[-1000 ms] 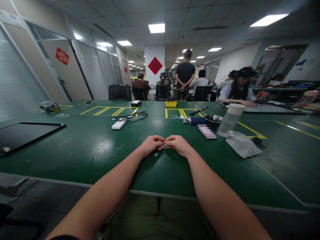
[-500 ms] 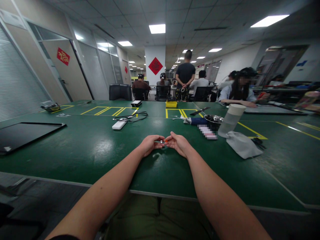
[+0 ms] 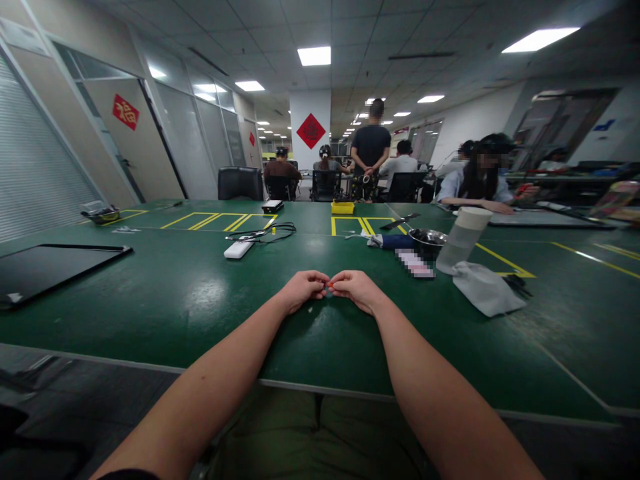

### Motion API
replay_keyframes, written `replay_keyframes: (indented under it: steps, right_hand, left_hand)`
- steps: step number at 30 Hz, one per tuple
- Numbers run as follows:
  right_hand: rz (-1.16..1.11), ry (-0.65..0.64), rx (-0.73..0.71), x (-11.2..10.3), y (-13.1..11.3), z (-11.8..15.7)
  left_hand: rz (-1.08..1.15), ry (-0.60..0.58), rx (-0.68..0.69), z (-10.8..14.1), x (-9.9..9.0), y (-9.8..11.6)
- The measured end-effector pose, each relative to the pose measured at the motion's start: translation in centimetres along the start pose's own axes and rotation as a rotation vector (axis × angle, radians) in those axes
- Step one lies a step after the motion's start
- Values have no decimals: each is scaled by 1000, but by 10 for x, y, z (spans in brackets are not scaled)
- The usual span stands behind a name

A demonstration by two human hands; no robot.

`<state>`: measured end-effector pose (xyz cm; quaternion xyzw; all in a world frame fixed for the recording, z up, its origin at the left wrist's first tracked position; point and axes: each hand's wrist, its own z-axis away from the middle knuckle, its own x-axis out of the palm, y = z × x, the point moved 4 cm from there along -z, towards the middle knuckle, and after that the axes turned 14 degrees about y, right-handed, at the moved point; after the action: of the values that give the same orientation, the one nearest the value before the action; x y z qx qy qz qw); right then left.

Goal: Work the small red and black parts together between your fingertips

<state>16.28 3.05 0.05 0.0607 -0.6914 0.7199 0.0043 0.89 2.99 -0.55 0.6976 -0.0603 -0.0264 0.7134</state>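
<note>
Both hands meet over the green table (image 3: 200, 333), fingertips nearly touching. My right hand (image 3: 353, 289) pinches a small orange piece (image 3: 331, 285) between thumb and fingers. Close beside it, my left hand (image 3: 303, 291) has its fingers pressed together around something small and dark, too tiny and hidden to name. Beyond the hands to the left lies a white power bank (image 3: 239, 247) with a black cable (image 3: 280, 231).
On the right are a metal bowl (image 3: 429, 238), a cloudy bottle (image 3: 463, 240), a grey pouch (image 3: 486, 288) and a blurred pink-white item (image 3: 414, 263). A black panel (image 3: 55, 270) lies left. A yellow box (image 3: 343, 208) stands farther back. A person sits at the right.
The fingers of both hands have curled in and closed more tightly. The small light-coloured piece that showed at my left fingertips is now mostly hidden.
</note>
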Motion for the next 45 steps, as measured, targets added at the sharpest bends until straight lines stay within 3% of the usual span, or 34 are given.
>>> replay_keyframes:
  steps: [5, 15, 19, 23, 26, 32, 37, 41, 45]
  right_hand:
    - [-4, -5, -12, 0, 1, -1]
    - [-92, -1, 10, -3, 2, -5]
    - [-9, 15, -14, -3, 3, -5]
    - [61, 25, -60, -1, 1, -3]
    - [127, 62, -175, -1, -5, -2]
    - [182, 106, -363, -3, -13, -2]
    - [171, 108, -343, -3, -11, -5]
    - [188, 79, -240, -3, -3, -7]
    - [150, 67, -224, -2, -2, -4]
  left_hand:
    - [105, 50, -73, -2, -2, -1]
    - [220, 11, -151, 1, -3, 5]
    - [148, -15, -67, 3, 0, 3]
    - [-105, 70, 114, 4, -1, 6]
    - [-332, 125, 287, 4, -1, 12]
    - [-440, 196, 526, 5, -3, 21]
    - [-506, 170, 563, 5, -3, 21]
    - [-584, 143, 544, 4, -2, 17]
    - [-568, 158, 513, 3, -3, 16]
